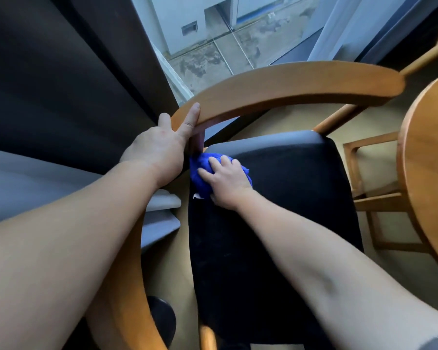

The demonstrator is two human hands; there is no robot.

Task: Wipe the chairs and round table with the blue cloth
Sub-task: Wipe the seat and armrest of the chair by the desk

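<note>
A wooden chair with a curved back rail [288,84] and a black padded seat [276,223] fills the middle of the view. My left hand [159,145] grips the curved rail at its left bend, thumb and fingers wrapped over the wood. My right hand [225,180] presses the bunched blue cloth [200,170] onto the seat's far left corner, beside the rail's upright post. Part of the cloth is hidden under my fingers. The round wooden table [430,173] shows at the right edge.
A large window [225,34] lies beyond the chair, with a dark curtain [61,84] to its left. A second wooden chair frame [369,198] stands under the table at the right. My dark shoe [162,322] is on the floor by the chair's left side.
</note>
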